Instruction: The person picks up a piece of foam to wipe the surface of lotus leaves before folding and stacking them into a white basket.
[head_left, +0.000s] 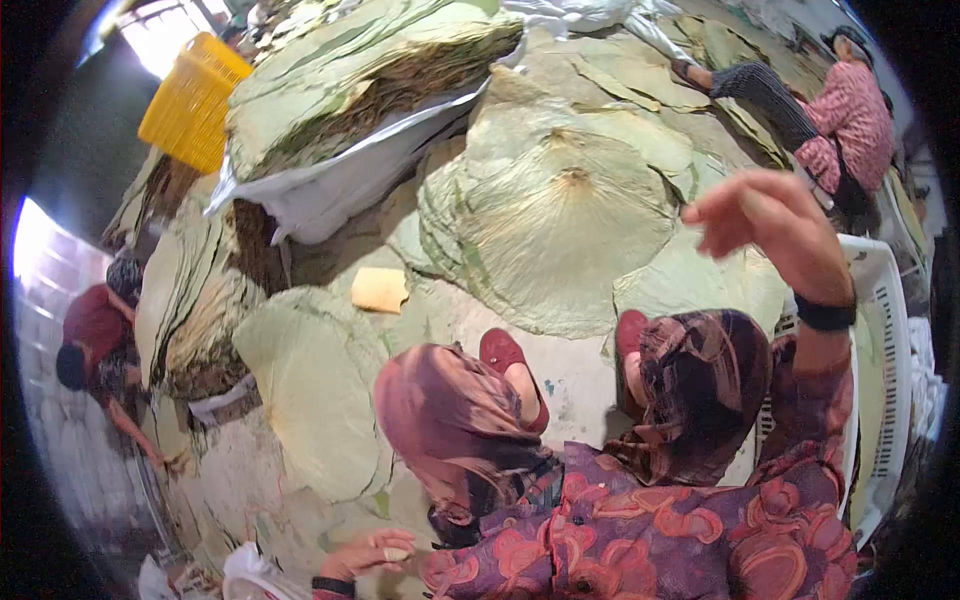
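Observation:
Large round dried lotus leaves [560,245] lie stacked on the floor in front of my feet, pale green with creases running out from the centre. My right hand [785,230] is raised above their right edge, fingers slightly bent and a little blurred, with nothing seen in it. Low in the view, my left hand [370,555] is beside my lap with its fingers stretched out, and I see nothing in it. The nearest leaf to it is a single flat lotus leaf [315,400] on the left. A yellow sponge-like piece [380,290] rests between that leaf and the stack.
A tall leaf pile [370,90] on white sheeting stands at the back, another pile [200,290] at left. A yellow crate [195,105] is behind them. A white slatted basket [885,370] stands at my right. Co-workers sit at right [845,130] and left [95,330].

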